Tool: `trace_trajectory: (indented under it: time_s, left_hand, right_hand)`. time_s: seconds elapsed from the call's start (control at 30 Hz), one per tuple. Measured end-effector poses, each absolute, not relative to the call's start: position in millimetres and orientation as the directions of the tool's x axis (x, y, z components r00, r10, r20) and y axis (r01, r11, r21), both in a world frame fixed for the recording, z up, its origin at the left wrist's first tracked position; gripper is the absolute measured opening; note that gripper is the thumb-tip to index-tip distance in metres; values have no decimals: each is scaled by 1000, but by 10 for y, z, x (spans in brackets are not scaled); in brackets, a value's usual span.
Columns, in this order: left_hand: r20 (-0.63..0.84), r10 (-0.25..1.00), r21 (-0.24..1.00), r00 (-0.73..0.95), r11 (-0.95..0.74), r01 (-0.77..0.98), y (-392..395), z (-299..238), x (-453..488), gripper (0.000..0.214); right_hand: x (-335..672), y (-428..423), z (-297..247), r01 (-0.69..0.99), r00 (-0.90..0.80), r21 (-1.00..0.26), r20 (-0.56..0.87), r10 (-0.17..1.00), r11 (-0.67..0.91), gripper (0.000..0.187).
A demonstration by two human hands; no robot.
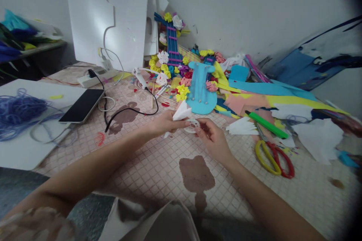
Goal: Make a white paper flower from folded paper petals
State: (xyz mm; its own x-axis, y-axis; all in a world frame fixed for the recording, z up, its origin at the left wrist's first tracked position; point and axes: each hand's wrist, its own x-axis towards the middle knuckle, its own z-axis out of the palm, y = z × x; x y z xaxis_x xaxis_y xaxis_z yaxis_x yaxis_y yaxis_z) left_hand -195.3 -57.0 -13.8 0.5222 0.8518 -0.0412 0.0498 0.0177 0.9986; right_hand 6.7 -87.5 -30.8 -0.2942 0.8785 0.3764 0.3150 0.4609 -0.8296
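1. Left hand [166, 122]: the grip is closed on a folded white paper [182, 113], whose point sticks up above the fingers. The hand sits just in front of the light-blue guitar cut-out [200, 90], on the near side.
2. Right hand [213, 137]: the grip is narrow, with thumb and fingertips pinched on a small pale tape ring [193, 125]. The ring lies between the two hands, directly in front of the cut-out and touching the left fingertips.
3. Both hands hover over the checked mat [158, 165]; whether the ring rests on the mat cannot be told.
4. Scissors [273, 156] with yellow and red handles lie on the mat, right of the cut-out and nearer the person.
5. A green marker [267, 125] lies right of the cut-out, just beyond the scissors.
6. Loose white paper pieces [241, 126] lie between the cut-out and the marker.
7. A dark phone [83, 105] lies well left of the cut-out, with a black cable [127, 111] curving between them.
8. A tangle of blue string [19, 107] lies further left than the phone.
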Motion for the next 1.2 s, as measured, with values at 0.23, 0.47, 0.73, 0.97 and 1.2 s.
trace_trajectory:
  time_s: [0.23,0.47,0.73,0.97,1.2]
  left_hand:
    - [-65,810,952,583,-124,279,-574,-31,-1980,38]
    - [-108,776,950,621,-103,295,-563,-66,-1981,36]
    - [-177,753,943,633,-55,329,-559,-104,-1986,37]
    - [-207,748,954,631,10,301,-552,-152,-1977,37]
    - [-226,744,964,628,79,254,-570,-91,-1967,37]
  right_hand:
    - [152,-861,-146,455,-302,-608,582,755,651,14]
    - [222,-837,-188,455,-529,-354,630,568,817,25]
    - [277,-844,-213,492,-662,-196,549,510,848,34]
    - [260,-849,-231,528,-667,-117,555,497,841,27]
    - [222,-829,-210,471,-565,-325,603,564,820,22]
